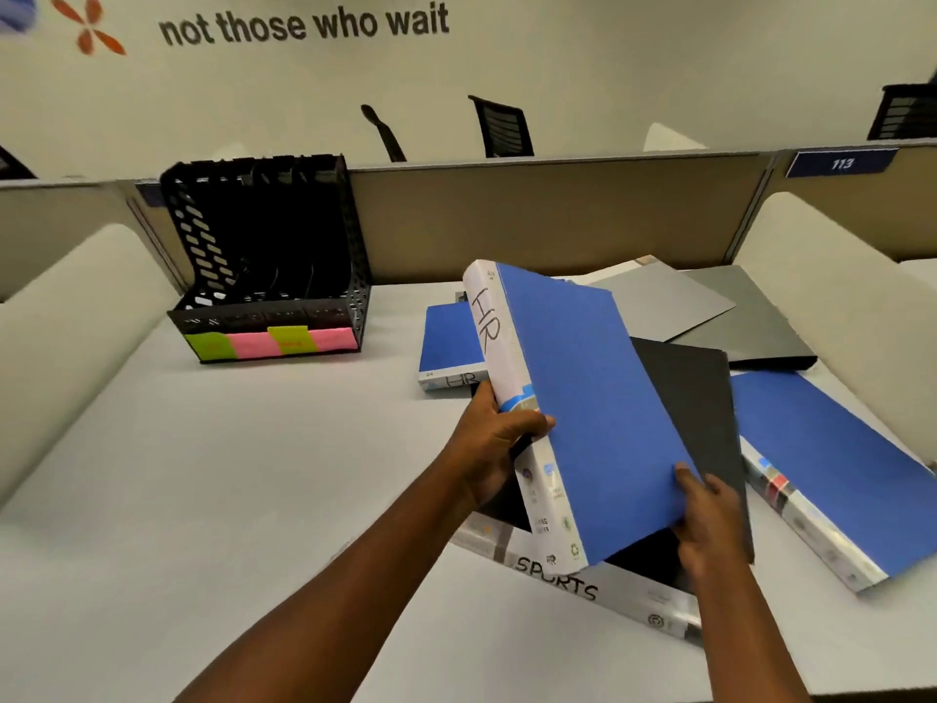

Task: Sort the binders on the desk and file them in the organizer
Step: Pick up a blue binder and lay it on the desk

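Note:
A blue binder (588,398) with "HR" on its white spine is lifted above the desk, tilted. My left hand (494,438) grips its spine near the lower half; my right hand (710,515) holds its lower right edge. Beneath it lies a black binder (705,413) whose spine reads "SPORTS". Another blue "HR" binder (446,342) lies flat behind, a third blue binder (836,464) lies at the right, and grey binders (710,307) lie at the back. The black mesh organizer (268,276) stands at the back left with pink and green sticky labels on its front.
A tan partition wall (532,215) runs along the desk's (228,474) far edge. White curved dividers (71,317) flank the desk on both sides. Black office chairs (502,126) stand beyond the partition.

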`<action>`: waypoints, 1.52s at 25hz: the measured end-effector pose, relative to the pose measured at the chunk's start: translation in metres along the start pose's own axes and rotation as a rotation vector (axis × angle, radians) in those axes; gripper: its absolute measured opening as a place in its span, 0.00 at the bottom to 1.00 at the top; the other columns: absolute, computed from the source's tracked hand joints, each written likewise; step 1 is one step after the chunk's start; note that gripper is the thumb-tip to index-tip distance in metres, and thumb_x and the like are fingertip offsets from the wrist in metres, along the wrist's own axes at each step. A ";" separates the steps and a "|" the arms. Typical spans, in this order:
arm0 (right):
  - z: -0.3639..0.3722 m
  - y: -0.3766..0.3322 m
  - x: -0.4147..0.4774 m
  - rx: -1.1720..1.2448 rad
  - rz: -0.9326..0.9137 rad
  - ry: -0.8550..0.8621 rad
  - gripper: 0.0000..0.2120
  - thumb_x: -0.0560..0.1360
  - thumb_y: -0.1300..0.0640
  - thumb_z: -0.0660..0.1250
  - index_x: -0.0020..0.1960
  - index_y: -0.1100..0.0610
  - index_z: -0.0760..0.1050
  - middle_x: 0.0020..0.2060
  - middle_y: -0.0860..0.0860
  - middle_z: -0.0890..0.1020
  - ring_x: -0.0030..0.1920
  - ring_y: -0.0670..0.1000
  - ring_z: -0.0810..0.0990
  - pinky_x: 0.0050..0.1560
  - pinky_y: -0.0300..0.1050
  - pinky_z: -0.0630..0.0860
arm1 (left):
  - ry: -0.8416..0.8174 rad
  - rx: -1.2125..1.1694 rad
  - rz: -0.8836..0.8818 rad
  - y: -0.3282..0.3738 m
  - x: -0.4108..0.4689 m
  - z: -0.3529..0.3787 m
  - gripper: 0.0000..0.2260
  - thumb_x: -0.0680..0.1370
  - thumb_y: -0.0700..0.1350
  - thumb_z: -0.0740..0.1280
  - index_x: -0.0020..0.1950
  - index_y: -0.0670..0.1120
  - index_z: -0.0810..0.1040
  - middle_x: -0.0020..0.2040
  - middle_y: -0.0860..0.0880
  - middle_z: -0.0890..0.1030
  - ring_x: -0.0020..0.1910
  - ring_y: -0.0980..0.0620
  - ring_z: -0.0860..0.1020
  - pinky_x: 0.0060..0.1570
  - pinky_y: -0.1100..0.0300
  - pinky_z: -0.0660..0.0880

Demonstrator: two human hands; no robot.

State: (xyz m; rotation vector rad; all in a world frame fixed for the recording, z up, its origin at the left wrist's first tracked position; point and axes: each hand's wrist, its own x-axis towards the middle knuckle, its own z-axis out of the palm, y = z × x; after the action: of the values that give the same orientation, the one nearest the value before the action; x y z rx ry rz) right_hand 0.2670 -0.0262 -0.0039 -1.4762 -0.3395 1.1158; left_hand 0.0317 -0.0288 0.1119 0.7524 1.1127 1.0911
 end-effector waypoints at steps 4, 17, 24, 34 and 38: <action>0.045 0.017 -0.036 -0.215 -0.028 0.017 0.20 0.77 0.47 0.66 0.54 0.65 0.73 0.51 0.58 0.78 0.51 0.59 0.77 0.48 0.53 0.74 | -0.040 -0.009 0.033 0.008 -0.017 -0.073 0.29 0.71 0.32 0.70 0.69 0.47 0.66 0.58 0.41 0.76 0.48 0.46 0.78 0.49 0.48 0.79; 0.201 0.123 -0.192 -0.750 -0.188 -0.074 0.22 0.77 0.41 0.61 0.38 0.58 0.62 0.33 0.52 0.67 0.33 0.53 0.66 0.29 0.45 0.60 | 0.058 -0.002 -0.002 0.047 -0.081 -0.329 0.26 0.72 0.39 0.72 0.66 0.47 0.64 0.53 0.41 0.77 0.44 0.47 0.80 0.44 0.53 0.81; 0.245 0.162 -0.209 -0.835 -0.184 -0.094 0.19 0.79 0.43 0.59 0.58 0.59 0.67 0.47 0.56 0.73 0.46 0.58 0.74 0.45 0.52 0.72 | 0.284 -0.019 0.089 0.043 -0.084 -0.366 0.27 0.70 0.48 0.75 0.66 0.52 0.70 0.51 0.44 0.83 0.42 0.45 0.83 0.42 0.51 0.82; 0.316 0.182 -0.202 -0.859 -0.159 -0.290 0.18 0.80 0.48 0.59 0.65 0.58 0.69 0.57 0.60 0.78 0.55 0.62 0.76 0.52 0.53 0.72 | 0.631 0.000 0.133 0.070 -0.073 -0.387 0.24 0.67 0.52 0.76 0.61 0.49 0.76 0.48 0.47 0.83 0.34 0.49 0.83 0.30 0.63 0.78; 0.331 0.193 -0.204 -0.879 -0.166 -0.333 0.18 0.81 0.49 0.58 0.65 0.59 0.68 0.56 0.61 0.78 0.55 0.63 0.76 0.54 0.55 0.73 | 0.691 0.011 0.141 0.070 -0.074 -0.397 0.23 0.67 0.52 0.77 0.59 0.49 0.77 0.47 0.48 0.83 0.37 0.48 0.83 0.31 0.62 0.78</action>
State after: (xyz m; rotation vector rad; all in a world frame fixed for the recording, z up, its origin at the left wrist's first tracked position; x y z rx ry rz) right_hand -0.1655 -0.0288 -0.0350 -1.9509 -1.2863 1.1284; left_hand -0.3720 -0.0923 0.0780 0.4671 1.6592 1.5237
